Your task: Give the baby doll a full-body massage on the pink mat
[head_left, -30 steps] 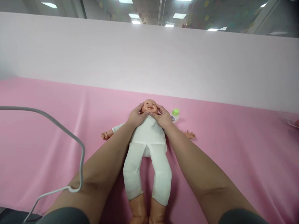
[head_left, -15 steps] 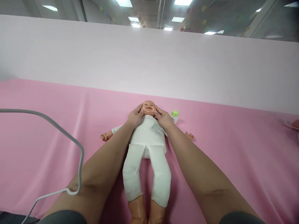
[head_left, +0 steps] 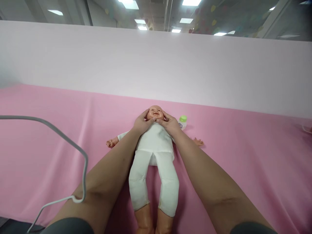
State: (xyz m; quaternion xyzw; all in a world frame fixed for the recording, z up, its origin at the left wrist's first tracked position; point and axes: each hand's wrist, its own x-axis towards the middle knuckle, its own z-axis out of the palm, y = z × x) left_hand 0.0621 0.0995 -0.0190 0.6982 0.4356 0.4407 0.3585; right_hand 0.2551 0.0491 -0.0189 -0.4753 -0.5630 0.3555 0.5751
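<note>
A baby doll [head_left: 154,139] in a white cloth suit lies on its back, head toward the wall and feet toward me. My left hand [head_left: 142,123] cups the left side of its head, the thumb resting at the chin. On the other side my right hand [head_left: 170,124] mirrors this, its thumb also by the chin, close to the left one. Both sets of fingers lie along the doll's cheeks and partly disappear behind its head. Just right of my right hand stands a small clear bottle with a green cap [head_left: 182,122], partly hidden by that hand.
Pink sheeting [head_left: 60,130] covers the surface, with a white wall [head_left: 156,65] behind it. A grey-white cable [head_left: 73,145] curves in from the left and passes over my left forearm. Part of an object shows at the far right edge.
Both thumbs have moved inward and down from the doll's cheeks to its chin, nearly meeting. The palms stay beside the head. The view has shifted slightly.
</note>
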